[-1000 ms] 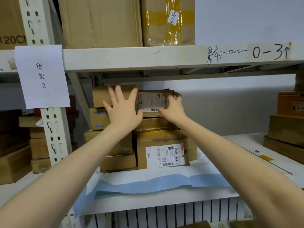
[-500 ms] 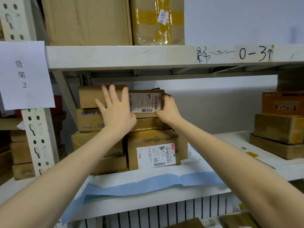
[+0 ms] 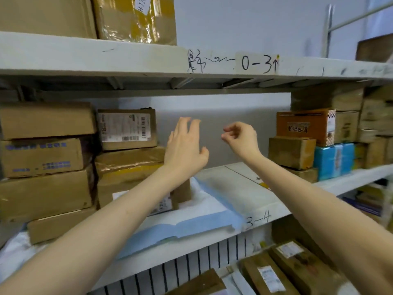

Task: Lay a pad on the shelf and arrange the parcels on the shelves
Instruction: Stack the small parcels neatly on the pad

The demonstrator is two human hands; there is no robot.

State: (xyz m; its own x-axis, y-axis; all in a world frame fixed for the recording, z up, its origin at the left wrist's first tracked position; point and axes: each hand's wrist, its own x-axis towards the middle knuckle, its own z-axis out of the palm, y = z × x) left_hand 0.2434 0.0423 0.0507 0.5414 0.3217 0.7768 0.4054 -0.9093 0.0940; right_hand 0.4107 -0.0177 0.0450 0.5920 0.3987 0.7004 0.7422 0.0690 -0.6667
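Note:
A blue and white pad [image 3: 197, 218] lies on the middle shelf [image 3: 251, 222] under two stacks of brown cardboard parcels. The top parcel of the right stack [image 3: 127, 128] shows a white shipping label and stands free of both hands. My left hand [image 3: 185, 147] hovers to the right of that stack, fingers spread and straight, holding nothing. My right hand [image 3: 240, 139] is raised in the gap further right, fingers loosely curled, empty. The left stack [image 3: 44, 158] rises next to it. My left forearm hides part of the lowest labelled parcel [image 3: 136, 188].
More boxes stand at the shelf's right end, among them an orange box [image 3: 306, 126] and a blue packet [image 3: 333, 160]. Large cartons [image 3: 136, 18] fill the upper shelf [image 3: 148, 60]. Labelled parcels [image 3: 285, 271] lie below the shelf. Bare shelf shows between pad and right boxes.
Both hands have let go of the top labelled parcel and pulled back to the right. The view has swung right, bringing the right-hand boxes into sight.

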